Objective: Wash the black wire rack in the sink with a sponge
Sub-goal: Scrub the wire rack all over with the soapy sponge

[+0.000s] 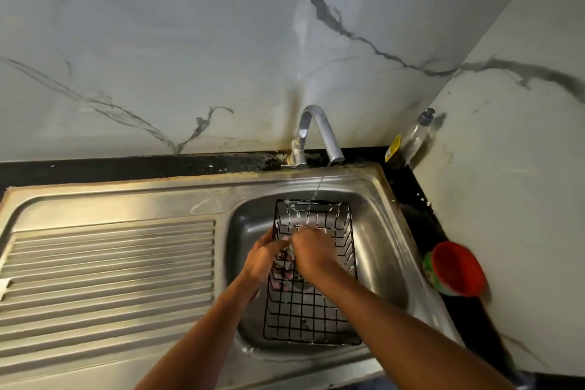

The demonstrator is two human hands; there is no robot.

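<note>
The black wire rack lies in the steel sink basin, with white suds on its far wires. My left hand grips the rack's left side, fingers curled through the wires. My right hand is inside the rack, curled over a small pale thing that it mostly hides; I cannot tell whether that is the sponge. A thin stream of water runs from the tap onto the rack's far end.
A ribbed steel draining board lies left of the basin. A clear soap bottle stands in the back right corner. A red and green container sits on the black counter to the right. Marble walls close the back and right.
</note>
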